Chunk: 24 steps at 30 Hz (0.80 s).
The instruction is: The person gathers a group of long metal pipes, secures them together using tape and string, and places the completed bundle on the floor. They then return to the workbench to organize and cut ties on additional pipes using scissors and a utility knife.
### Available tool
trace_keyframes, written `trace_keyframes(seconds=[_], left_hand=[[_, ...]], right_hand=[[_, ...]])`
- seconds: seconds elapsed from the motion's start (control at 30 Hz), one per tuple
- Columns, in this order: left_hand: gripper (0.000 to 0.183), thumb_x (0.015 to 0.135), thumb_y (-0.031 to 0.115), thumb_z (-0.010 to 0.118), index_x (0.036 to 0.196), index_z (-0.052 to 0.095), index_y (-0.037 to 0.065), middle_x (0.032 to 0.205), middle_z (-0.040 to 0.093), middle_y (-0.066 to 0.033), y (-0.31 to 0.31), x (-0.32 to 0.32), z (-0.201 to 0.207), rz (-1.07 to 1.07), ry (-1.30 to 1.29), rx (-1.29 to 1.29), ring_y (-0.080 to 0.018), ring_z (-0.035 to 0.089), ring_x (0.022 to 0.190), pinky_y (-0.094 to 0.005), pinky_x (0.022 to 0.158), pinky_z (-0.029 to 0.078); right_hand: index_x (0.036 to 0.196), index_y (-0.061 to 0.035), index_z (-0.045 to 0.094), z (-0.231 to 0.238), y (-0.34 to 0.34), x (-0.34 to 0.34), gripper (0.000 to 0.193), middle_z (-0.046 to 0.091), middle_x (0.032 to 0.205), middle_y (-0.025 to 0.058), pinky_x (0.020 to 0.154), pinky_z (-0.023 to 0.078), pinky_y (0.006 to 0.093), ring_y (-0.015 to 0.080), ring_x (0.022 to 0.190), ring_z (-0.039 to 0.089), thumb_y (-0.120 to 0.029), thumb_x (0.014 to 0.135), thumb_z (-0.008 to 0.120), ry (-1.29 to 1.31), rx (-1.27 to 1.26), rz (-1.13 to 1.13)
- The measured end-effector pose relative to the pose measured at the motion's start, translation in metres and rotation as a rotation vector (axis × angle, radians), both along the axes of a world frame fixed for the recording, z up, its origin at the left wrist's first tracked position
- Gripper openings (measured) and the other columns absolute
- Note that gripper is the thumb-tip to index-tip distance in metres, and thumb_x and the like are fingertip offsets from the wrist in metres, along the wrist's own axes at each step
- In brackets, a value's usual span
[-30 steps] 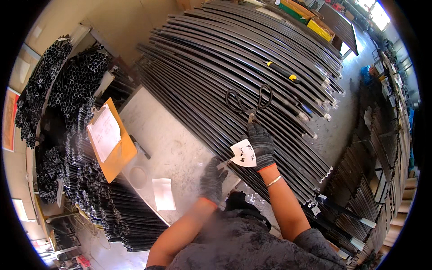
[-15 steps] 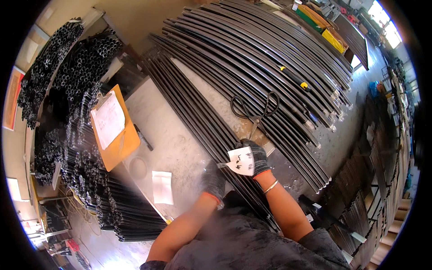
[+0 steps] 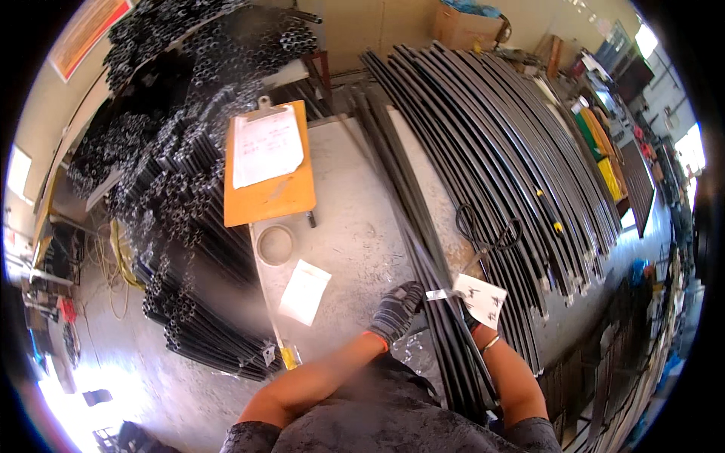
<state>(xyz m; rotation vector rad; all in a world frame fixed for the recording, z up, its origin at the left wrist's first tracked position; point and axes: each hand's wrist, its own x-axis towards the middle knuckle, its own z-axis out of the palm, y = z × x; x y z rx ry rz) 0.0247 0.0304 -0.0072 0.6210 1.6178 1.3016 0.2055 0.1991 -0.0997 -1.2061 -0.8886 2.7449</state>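
A bundle of long dark metal tubes (image 3: pixel 411 204) runs lengthwise along the table, its tubes bunched together and one slanting across the others. A pale strip (image 3: pixel 439 294) lies across the bundle near me, and a white tag (image 3: pixel 481 300) with handwriting hangs at its right. My left hand (image 3: pixel 396 311), in a grey striped glove, is closed with curled fingers against the bundle's left side. At the right side, my right hand (image 3: pixel 483 334) is mostly covered by the tag, so its fingers are hidden. Black-handled scissors (image 3: pixel 489 235) lie just beyond the tag on the neighbouring tubes.
On the table's left lie an orange clipboard (image 3: pixel 269 202) with paper, a round ring (image 3: pixel 276 245) and a white slip (image 3: pixel 305 293). More tubes (image 3: pixel 513 151) spread to the right, with a yellow-black tool (image 3: pixel 550 211) on them. Stacked tubes (image 3: pixel 189 189) fill the far left.
The view has swung leftward. The tubes under my hands, flat side by side before, are now bunched closer. My left hand, blurred before, is now at the bundle's left side; the tag covers more of the right.
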Motion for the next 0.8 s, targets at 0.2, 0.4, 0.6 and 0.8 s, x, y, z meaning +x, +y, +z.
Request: trace_keyframes(seconds=[0.2,0.4,0.6,0.8], left_hand=[[0.036,0.100,0.031,0.040,0.113,0.057,0.002,0.104,0.063,-0.0114,-0.010,-0.009,-0.025,0.052,-0.239,0.032,-0.0221,0.058,0.094,-0.0333,0.088,0.046],[0.026,0.094,0.027,0.052,0.111,0.059,0.008,0.102,0.065,-0.0072,0.004,0.011,-0.043,-0.046,-1.087,0.000,-0.0190,0.059,0.090,-0.0338,0.082,0.050],[0.021,0.091,0.022,0.054,0.102,0.058,0.005,0.087,0.065,-0.0092,0.036,0.044,-0.124,0.038,-0.722,0.268,-0.0241,0.060,0.072,-0.0382,0.061,0.051],[0.043,0.080,0.014,0.062,0.120,0.052,0.003,0.115,0.059,-0.0150,0.017,-0.014,-0.026,0.310,0.650,0.268,-0.0312,0.051,0.112,-0.0423,0.097,0.039]], right_hand=[[0.118,-0.0079,0.056,0.121,-0.057,-0.054,0.035,0.064,0.090,0.0044,0.061,0.055,0.0253,0.0120,0.071,0.062,-0.033,0.095,0.050,0.015,-0.237,0.116],[0.110,-0.0064,0.057,0.081,-0.052,-0.037,0.034,0.062,0.087,0.0052,0.049,0.043,0.0247,0.0121,0.056,0.050,-0.035,0.094,0.048,0.293,-0.340,0.149],[0.107,-0.0069,0.057,0.071,-0.010,0.010,0.025,0.061,0.086,0.0023,0.057,0.048,0.0259,0.0101,0.064,0.054,-0.026,0.097,0.044,0.022,0.786,0.449],[0.107,-0.0024,0.059,0.084,0.014,-0.017,0.026,0.063,0.101,0.0189,0.078,0.050,0.0396,0.0335,0.088,0.062,-0.018,0.090,0.046,-0.206,1.825,0.881]])
